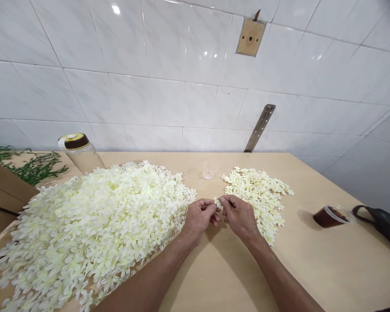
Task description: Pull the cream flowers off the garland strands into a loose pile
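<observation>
Flower (217, 202), 1 small cream-white blossom, sits pinched between the fingertips of both hands, approx at the middle of the wooden table (312, 268) and just above its surface. Left hand (199, 216) is curled, thumb and forefinger closed on the blossom's left side; right hand (239, 215) is curled the same way, its fingertips closed on the right side, so the 2 hands meet knuckle to knuckle w/ the bloom between them. Big heap of flowers (91, 229) lies just left of the left hand, touching or nearly touching the wrist and forearm, spreading toward the near-left table edge. Smaller pile of flowers (258, 190) lies just behind and right of the right hand, partly covered by it. Small clear cup (208, 171) stands between the 2 piles, further back, apart from the hands. Jar w/ a dark and yellow lid (79, 151) stands behind the big heap, its lower part hidden by blossoms. Green stems (29, 167) lie at far left, cut off by the frame. Cardboard box (1, 195) at the left edge is only partly in view. Round tub w/ dark contents (332, 215) sits to the right, well apart from the hands, next to a dark strap or bag (381, 223) that runs out of frame. Held blossom is mostly hidden by fingertips, so its shape and any stem can't be made out. Metal strip (260, 128) leans on the white tiled wall (117, 65).
</observation>
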Action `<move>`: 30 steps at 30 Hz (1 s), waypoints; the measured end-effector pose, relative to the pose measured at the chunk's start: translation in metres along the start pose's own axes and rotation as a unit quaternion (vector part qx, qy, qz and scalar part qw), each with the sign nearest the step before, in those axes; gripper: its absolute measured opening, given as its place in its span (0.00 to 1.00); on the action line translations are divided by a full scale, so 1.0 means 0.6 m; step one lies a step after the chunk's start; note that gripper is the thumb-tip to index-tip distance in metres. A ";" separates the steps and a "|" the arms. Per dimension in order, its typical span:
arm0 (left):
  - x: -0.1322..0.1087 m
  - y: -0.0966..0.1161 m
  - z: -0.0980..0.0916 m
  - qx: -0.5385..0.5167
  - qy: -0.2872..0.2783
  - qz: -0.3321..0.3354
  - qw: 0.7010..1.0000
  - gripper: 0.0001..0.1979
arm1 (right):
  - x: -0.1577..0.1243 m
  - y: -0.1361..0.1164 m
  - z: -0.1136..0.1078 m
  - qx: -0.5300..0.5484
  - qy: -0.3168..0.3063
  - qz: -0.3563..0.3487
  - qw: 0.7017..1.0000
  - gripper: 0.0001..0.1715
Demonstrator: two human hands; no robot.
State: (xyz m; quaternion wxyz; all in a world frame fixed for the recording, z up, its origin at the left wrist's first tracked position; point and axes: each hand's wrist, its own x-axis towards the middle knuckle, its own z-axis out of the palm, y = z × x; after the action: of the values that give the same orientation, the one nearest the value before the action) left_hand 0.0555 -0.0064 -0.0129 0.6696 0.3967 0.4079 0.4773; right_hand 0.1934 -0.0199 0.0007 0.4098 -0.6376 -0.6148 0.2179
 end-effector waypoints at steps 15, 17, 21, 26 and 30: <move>0.001 0.003 0.000 -0.034 -0.009 -0.004 0.999 0.05 | 0.004 0.008 0.006 0.109 -0.010 0.039 0.993 0.18; 0.002 0.003 0.000 -0.024 -0.008 -0.006 1.000 0.06 | 0.004 0.004 0.005 0.083 0.007 0.009 0.996 0.15; 0.003 0.006 -0.001 -0.020 -0.013 -0.010 1.000 0.09 | 0.003 -0.005 0.001 0.024 0.040 -0.069 0.997 0.13; -0.001 0.011 0.002 -0.017 -0.006 -0.014 1.000 0.10 | 0.000 -0.009 -0.003 -0.001 0.031 -0.084 0.996 0.16; -0.002 0.009 0.002 -0.016 -0.008 -0.012 1.000 0.07 | 0.001 -0.003 -0.001 0.021 0.004 -0.020 1.000 0.18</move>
State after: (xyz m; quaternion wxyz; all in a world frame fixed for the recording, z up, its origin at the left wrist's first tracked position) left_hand 0.0547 -0.0064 -0.0075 0.6851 0.3850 0.3996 0.4719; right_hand 0.1928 -0.0196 0.0027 0.4295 -0.6176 -0.6210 0.2202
